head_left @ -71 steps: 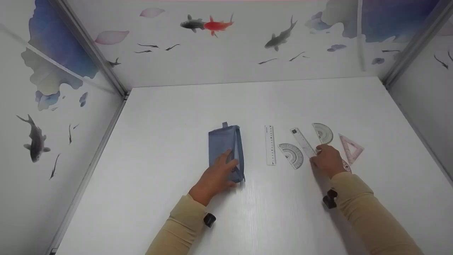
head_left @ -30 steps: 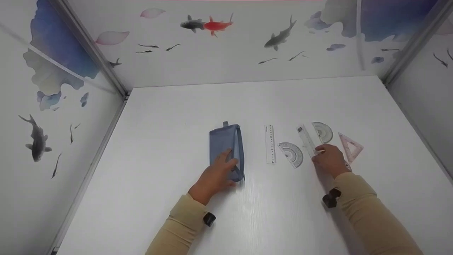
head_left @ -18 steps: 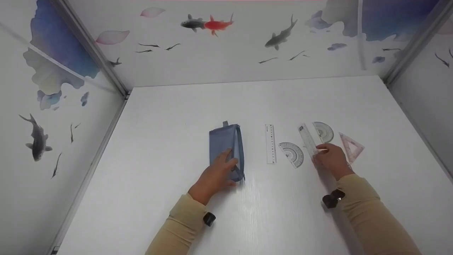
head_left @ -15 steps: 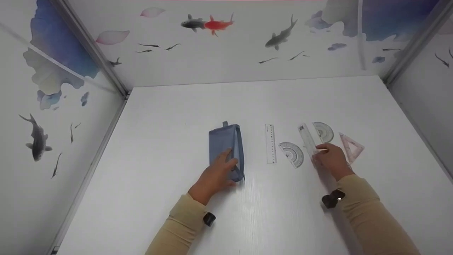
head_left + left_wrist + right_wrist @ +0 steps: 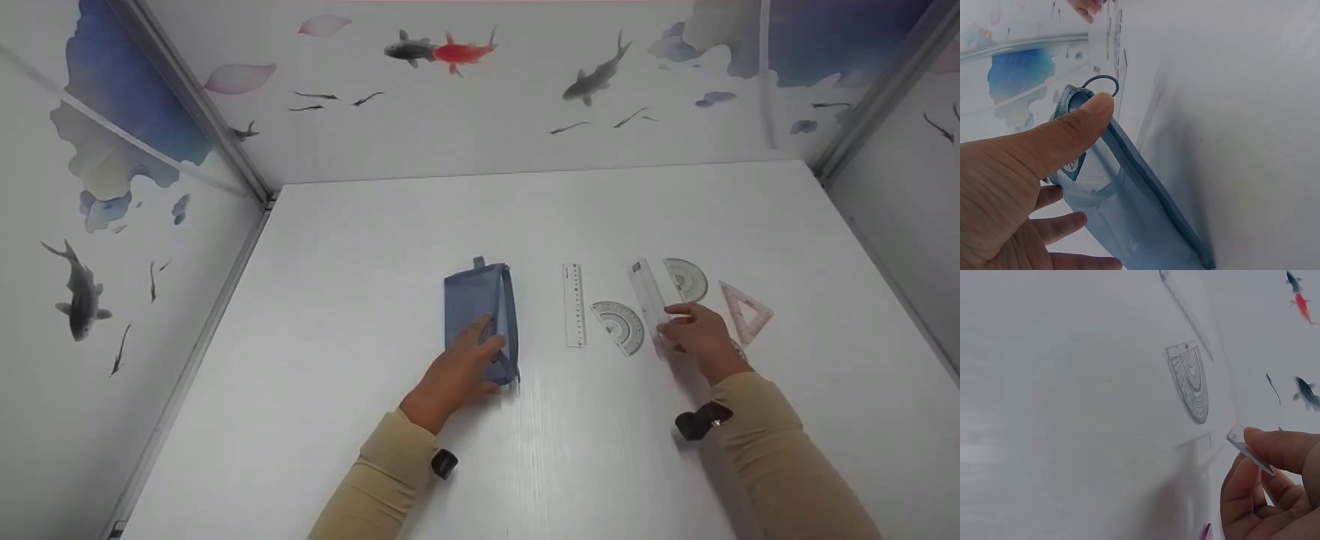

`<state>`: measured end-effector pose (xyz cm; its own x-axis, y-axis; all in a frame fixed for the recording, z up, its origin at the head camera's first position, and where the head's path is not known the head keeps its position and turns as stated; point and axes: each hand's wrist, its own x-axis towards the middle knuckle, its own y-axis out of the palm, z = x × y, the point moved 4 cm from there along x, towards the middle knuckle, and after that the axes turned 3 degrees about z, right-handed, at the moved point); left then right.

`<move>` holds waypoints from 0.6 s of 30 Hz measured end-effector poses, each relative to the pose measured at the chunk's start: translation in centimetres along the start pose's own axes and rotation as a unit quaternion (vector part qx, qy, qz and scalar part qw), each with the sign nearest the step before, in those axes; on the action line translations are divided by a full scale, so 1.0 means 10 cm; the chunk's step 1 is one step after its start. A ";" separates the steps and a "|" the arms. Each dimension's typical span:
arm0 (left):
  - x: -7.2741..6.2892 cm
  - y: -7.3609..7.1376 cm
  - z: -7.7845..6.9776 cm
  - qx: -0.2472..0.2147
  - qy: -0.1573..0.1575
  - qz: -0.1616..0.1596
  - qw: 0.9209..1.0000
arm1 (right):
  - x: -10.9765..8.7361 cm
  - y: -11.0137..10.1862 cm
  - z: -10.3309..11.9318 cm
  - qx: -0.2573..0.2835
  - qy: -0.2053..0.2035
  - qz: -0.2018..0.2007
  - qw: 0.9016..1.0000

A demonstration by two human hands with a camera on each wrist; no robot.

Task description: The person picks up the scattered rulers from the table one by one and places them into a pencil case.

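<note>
In the head view my left hand [image 5: 450, 379] holds a blue zip pencil case [image 5: 466, 300] on the white table. The left wrist view shows my thumb on the case [image 5: 1129, 197] near its zip and a dark loop at its end; part of the grip is hidden. My right hand [image 5: 697, 337] pinches a clear ruler [image 5: 646, 289] near its lower end, and the right wrist view has this ruler [image 5: 1249, 451] raised off the surface between thumb and fingers. Close by lie a clear protractor [image 5: 619, 328] on the left and another protractor [image 5: 686, 279] beyond.
A second clear ruler [image 5: 573, 305] lies between the pencil case and the nearer protractor. To the right is a pink triangular set square [image 5: 763, 311]. A small round-edged piece [image 5: 738, 347] is partly hidden by the right wrist. Painted panels [image 5: 525, 142] enclose the table.
My right hand has lifted the ruler, which lay lower and further left at first; its far end has shifted right and up. The left hand stays on the pencil case.
</note>
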<state>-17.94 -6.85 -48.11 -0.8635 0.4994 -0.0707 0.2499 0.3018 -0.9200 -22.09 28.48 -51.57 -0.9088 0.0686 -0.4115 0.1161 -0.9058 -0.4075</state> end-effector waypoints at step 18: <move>-0.01 0.00 0.00 -0.001 0.007 -0.007 1.000 | -0.08 0.13 0.10 0.042 -0.019 0.014 0.999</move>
<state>-17.83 -6.87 -48.11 -0.8606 0.5066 -0.0528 0.2390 0.3099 -0.9202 -21.62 26.81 -50.97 -0.9207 0.0291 -0.3891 0.1081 -0.9392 -0.3259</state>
